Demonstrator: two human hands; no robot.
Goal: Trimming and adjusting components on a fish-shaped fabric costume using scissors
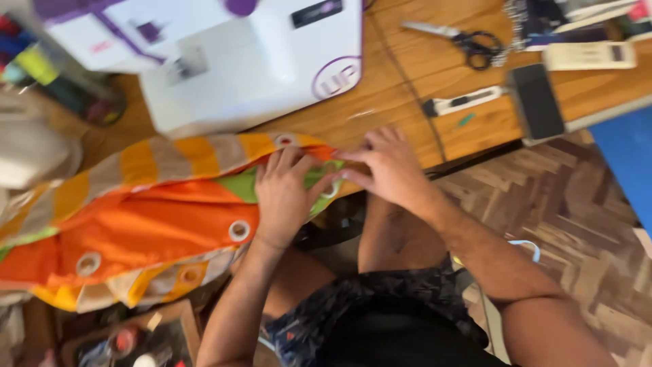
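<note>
Two hands on striped fabric

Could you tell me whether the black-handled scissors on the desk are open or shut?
Shut: the black-handled metal scissors lie flat on the wooden desk, blades together in one point.

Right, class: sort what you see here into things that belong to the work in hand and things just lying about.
In hand:
- left hand, pressed on the fabric
- right hand, pinching its edge
- orange, yellow and green striped fabric with metal eyelets
- white sewing machine with purple trim, beside the fabric

Lying about:
- black-handled scissors
- dark flat phone
- white remote control
- wooden table
</note>
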